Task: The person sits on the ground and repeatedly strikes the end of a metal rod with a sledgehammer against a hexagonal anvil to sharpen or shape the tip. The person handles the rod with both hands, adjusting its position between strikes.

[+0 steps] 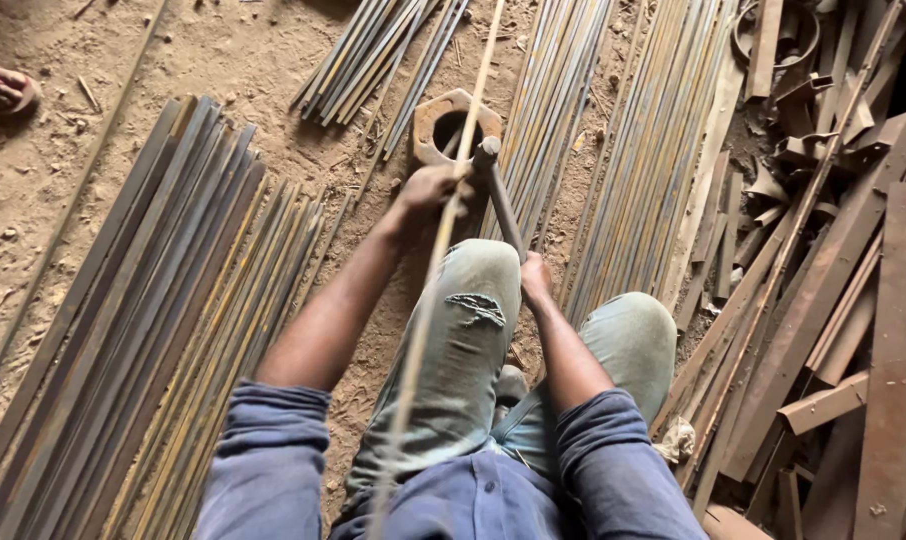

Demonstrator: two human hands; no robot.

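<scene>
Hands work low over a dirt floor (243, 70) strewn with metal stock. The left hand (428, 190) is closed around a long thin pale rod (453, 190) that runs from the bottom of the view up past the top edge, crossing the person's torn grey-green jeans (468, 330). The right hand (536, 278) is wrapped around the dark handle of a hammer (501, 205), whose head sits just beside the left hand, near the rod. Right behind both lies a rusty hexagonal steel plate with a round hole (455, 125), flat on the floor; whether the rod or the hammer touches it I cannot tell. Blue sleeves (273, 450) cover both upper arms. To the left, a broad bundle of long flat steel strips (143, 330) lies fanned across the floor, and further bundles of thin yellowish steel bars (633, 160) lie ahead and to the right of the knees. On the far right sits a heap of rusty angle-iron and scrap offcuts (843, 300). At the top left corner, another person's foot in a red sandal (1, 88) rests on the dirt.
</scene>
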